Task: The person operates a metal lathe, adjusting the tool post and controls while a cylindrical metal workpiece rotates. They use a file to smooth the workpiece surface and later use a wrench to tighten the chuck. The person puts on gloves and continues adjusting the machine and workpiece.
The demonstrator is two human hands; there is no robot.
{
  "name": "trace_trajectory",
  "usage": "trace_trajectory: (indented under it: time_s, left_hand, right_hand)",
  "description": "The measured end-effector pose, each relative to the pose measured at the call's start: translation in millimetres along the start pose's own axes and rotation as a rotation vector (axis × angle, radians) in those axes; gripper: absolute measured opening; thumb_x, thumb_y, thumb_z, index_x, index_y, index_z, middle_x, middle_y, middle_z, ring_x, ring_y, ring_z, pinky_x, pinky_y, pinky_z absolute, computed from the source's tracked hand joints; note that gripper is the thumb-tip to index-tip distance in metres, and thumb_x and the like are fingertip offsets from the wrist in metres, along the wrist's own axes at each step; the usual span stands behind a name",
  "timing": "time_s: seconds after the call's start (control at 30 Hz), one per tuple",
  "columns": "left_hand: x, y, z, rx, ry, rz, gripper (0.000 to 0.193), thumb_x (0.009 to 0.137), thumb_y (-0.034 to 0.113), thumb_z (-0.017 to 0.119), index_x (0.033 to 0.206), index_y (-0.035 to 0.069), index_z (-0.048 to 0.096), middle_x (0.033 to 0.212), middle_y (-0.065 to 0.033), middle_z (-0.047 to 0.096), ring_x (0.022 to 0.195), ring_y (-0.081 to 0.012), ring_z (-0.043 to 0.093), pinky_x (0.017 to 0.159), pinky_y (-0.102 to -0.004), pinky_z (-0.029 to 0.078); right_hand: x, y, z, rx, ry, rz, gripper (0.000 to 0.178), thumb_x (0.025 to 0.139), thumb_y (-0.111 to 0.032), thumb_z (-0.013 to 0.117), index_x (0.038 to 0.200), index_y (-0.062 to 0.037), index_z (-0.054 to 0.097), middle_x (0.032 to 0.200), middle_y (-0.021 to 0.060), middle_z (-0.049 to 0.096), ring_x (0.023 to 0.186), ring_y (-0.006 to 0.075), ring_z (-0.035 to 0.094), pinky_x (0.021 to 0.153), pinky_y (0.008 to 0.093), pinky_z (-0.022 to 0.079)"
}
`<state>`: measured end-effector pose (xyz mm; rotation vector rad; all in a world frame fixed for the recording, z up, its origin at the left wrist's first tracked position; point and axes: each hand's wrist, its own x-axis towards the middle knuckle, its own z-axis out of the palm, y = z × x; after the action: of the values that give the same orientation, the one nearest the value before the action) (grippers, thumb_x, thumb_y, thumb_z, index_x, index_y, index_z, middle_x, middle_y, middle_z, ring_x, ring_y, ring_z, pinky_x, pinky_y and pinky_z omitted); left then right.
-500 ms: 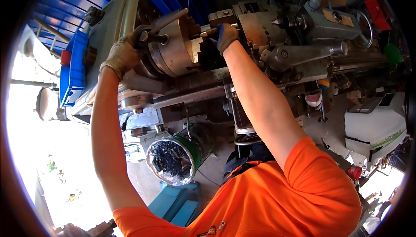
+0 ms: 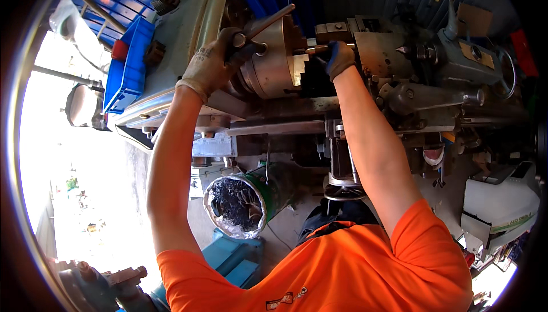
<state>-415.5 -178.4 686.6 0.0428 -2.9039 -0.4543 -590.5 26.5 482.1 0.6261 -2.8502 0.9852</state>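
Observation:
A lathe stands in front of me, its round steel chuck (image 2: 273, 75) near the middle. My left hand (image 2: 208, 63), in a pale, stained work glove, is closed round the end of a chuck key (image 2: 278, 17) that sits in the chuck's side, its crossbar slanting up to the right. In a blue and grey glove, my right hand (image 2: 341, 59) is closed on a short metal rod (image 2: 318, 48) pointing left at the chuck jaws (image 2: 298, 39). Its fingertips are partly hidden behind the hand. Whether the rod touches the jaws is unclear.
Right of the chuck are the tool carriage (image 2: 379, 49), a long lever (image 2: 436, 98) and the tailstock (image 2: 465, 55) with a pointed centre. On the headstock's left side hangs a blue bin (image 2: 127, 69). Below is a drum (image 2: 235, 206) of dark shavings; a white machine (image 2: 502, 198) stands right.
The view has shifted, so the lathe and both hands appear further right. The chuck key's crossbar slants a little differently. Both hands keep their holds.

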Motion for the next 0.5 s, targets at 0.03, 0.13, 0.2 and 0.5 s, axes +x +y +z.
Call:
trace_trajectory:
  time_s: [0.03,0.13,0.2,0.5]
  left_hand:
    - [-4,0,-1,0.026,0.008,-0.025,0.036,0.09,0.027,0.066,0.12,0.01,0.055,0.095,-0.0197,0.067,0.088,-0.0322,0.067,0.075,-0.0412,0.05]
    - [-8,-5,-2,0.047,0.008,0.023,0.029,0.092,0.027,0.064,0.111,0.007,0.059,0.087,-0.0189,0.067,0.078,-0.0291,0.067,0.069,-0.0395,0.05]
    - [-12,-10,-4,0.039,-0.023,0.007,0.026,0.093,0.026,0.062,0.108,0.006,0.061,0.081,-0.0173,0.066,0.07,-0.0254,0.066,0.063,-0.0378,0.049]
    - [-47,-26,-2,-0.161,-0.044,-0.126,0.03,0.092,0.025,0.061,0.115,0.006,0.062,0.087,-0.0189,0.068,0.085,-0.0359,0.066,0.075,-0.0403,0.05]
  right_hand:
    - [0,1,4,-0.005,0.001,0.014,0.041,0.071,-0.023,0.084,0.108,-0.0108,0.071,0.106,0.0102,0.071,0.096,0.0246,0.069,0.083,0.0316,0.055]
    - [18,19,24,-0.046,-0.014,0.005,0.04,0.072,-0.02,0.082,0.109,-0.0094,0.07,0.108,0.0097,0.07,0.099,0.024,0.069,0.084,0.032,0.055]
    - [21,29,30,0.036,-0.091,0.011,0.033,0.076,-0.013,0.078,0.106,-0.0036,0.067,0.105,0.0121,0.069,0.097,0.0259,0.068,0.084,0.0344,0.056]
    - [9,-2,-3,-0.084,-0.228,0.083,0.034,0.074,-0.011,0.079,0.107,-0.0094,0.071,0.109,0.0102,0.07,0.102,0.0229,0.068,0.084,0.0312,0.056]
